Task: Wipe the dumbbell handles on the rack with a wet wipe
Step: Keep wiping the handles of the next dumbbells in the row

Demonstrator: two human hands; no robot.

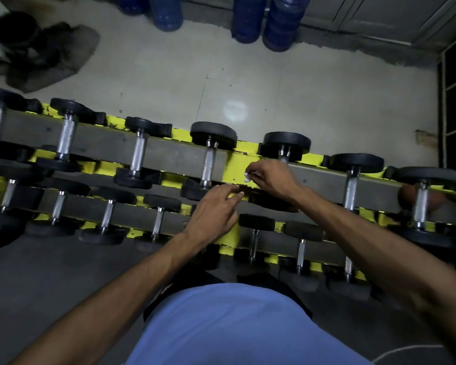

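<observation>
A yellow two-tier rack runs across the view, loaded with black dumbbells that have chrome handles. My right hand hovers over the upper tier and covers the handle of the dumbbell there. It pinches a small white wet wipe at its fingertips. My left hand reaches in just below and to the left, fingers loosely extended toward the wipe, holding nothing. Left of my hands lies another upper-tier dumbbell with its chrome handle in full view.
Several more dumbbells fill both tiers, such as one to the right and smaller ones on the lower tier. Blue water jugs stand on the pale floor behind the rack. A dark cloth lies at back left.
</observation>
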